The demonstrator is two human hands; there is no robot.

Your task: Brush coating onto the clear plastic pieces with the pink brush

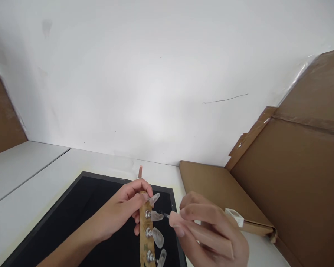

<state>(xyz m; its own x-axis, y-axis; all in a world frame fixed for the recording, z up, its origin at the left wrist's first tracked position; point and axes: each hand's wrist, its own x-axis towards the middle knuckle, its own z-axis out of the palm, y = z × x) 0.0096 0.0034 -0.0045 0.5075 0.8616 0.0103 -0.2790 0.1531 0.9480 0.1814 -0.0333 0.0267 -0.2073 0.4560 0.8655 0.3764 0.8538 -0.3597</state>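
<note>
A white wall point(144, 74), marked by a thin dark line point(225, 99), rises beyond both grips. A tall cardboard panel point(300, 178) stands to the right of the right grip, and the white desk point(39, 167) spreads beneath both. On it, a black panel with a dark frame point(80, 207) lies under the left grip. A flat cardboard box point(211, 181) lies beyond the right grip, while a brown panel point(2, 111) stands far off to the left of the left grip.

The right hand point(211, 230) has its grip closed around a thick pink handle point(211, 237), the thumb and fingers pressing near its front end. The left hand point(126, 204) pinches the far end of a tan strip point(143, 237), which runs from that grip towards the wearer. Four clear, nail-shaped pieces point(157, 237) stick out along its right side, the farthest one at the left fingertips. Just beyond the right grip sits a small clear block point(234, 217); a pink stick point(140, 172) shows beyond the left grip. Shiny silver studs point(149, 233) join the clear pieces to the strip. Smallest is the handle's thin dark tip point(166, 215), pointing left from the right grip, near the second-farthest clear piece.
</note>
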